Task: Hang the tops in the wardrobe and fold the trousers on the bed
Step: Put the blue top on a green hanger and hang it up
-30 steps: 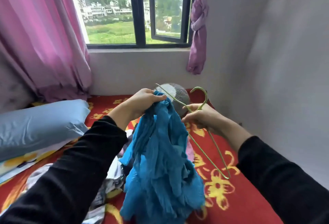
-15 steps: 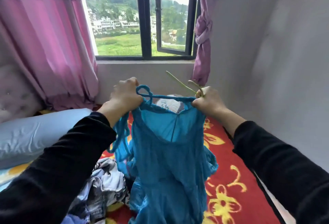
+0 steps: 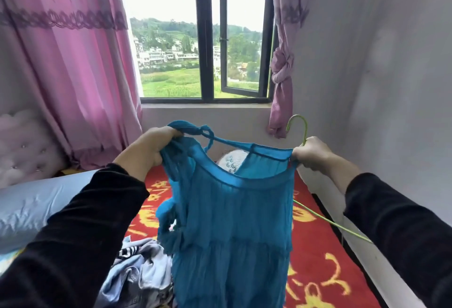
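Observation:
A blue strappy top [image 3: 232,222] hangs spread out in front of me above the bed. My left hand [image 3: 149,151] grips its left shoulder and knotted strap. My right hand [image 3: 311,153] grips the top's right corner together with a thin green wire hanger [image 3: 302,127]. The hanger's hook sticks up above my right fist, and one of its arms runs down to the right behind my sleeve. A pile of jeans and other clothes [image 3: 139,273] lies on the bed below the top. No wardrobe is in view.
The bed carries a red cover with yellow flowers [image 3: 318,266] and a light blue pillow [image 3: 36,207] on the left. A grey-white round cushion [image 3: 232,159] shows behind the top. Pink curtains [image 3: 80,70] frame the window; a grey wall runs close along the right.
The bunched top has been lifted and stretched open between both hands. My hands moved apart and up, and the hanger's hook now points upward above my right fist.

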Motion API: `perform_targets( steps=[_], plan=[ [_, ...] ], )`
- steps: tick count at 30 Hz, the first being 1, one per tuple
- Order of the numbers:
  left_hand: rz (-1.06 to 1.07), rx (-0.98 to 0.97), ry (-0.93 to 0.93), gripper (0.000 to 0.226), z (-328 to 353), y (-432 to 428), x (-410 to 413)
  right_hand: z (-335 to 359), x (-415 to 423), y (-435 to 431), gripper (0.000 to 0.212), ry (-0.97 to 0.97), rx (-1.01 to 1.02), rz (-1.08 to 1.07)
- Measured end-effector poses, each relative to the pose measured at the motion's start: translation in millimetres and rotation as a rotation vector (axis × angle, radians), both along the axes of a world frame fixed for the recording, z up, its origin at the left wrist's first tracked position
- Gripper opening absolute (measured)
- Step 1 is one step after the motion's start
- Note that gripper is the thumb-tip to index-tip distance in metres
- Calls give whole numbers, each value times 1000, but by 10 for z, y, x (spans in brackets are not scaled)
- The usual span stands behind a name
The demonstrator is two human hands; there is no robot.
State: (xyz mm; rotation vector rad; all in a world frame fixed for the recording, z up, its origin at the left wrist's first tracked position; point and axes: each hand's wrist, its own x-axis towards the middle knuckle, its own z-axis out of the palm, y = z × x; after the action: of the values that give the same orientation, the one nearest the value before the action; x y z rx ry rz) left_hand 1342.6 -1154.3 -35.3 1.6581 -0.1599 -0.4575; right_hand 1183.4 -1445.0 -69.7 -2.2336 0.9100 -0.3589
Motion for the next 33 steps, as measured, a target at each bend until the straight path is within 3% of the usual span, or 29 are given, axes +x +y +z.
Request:
perform_targets(
  steps=[4,7,9,11,12,14,17,19,21,23,24,26,29,31,33],
  plan=[
    [-174,-218,124,23,266,10,-180,358,78,82,11,-146,203,18],
    [-315,-737,228,56,534,148,-71,700,76,26,20,-267,339,-16],
    [-249,-971,302,60,497,126,49,810,96,-27,27,-349,415,-47],
    [-145,-770,269,32,285,10,42,808,141,-15,27,-371,426,-68],
    [-95,-647,251,28,176,-38,17,777,164,5,28,-360,406,-77],
    [-96,-558,302,33,1,-78,6,698,192,40,29,-322,338,-88],
    [-58,-581,391,39,-93,-25,116,641,190,74,28,-286,284,-76],
    [3,-287,283,41,-185,-49,183,656,190,118,24,-269,257,-58],
    [100,61,41,31,-343,-124,151,681,209,197,19,-247,215,-32],
    [93,206,-200,14,-505,-202,70,690,244,281,16,-227,173,-3],
    [51,220,-221,14,-598,-234,38,690,262,319,15,-213,153,10],
    [-104,243,-71,27,-765,-318,-71,679,281,382,15,-185,118,28],
    [-420,462,111,65,-1045,-501,-251,654,285,441,17,-165,97,53],
    [-439,538,177,78,-1251,-643,-313,651,273,460,16,-160,93,54],
    [-370,463,259,84,-1419,-779,-317,660,244,463,17,-162,95,50]
  ],
)
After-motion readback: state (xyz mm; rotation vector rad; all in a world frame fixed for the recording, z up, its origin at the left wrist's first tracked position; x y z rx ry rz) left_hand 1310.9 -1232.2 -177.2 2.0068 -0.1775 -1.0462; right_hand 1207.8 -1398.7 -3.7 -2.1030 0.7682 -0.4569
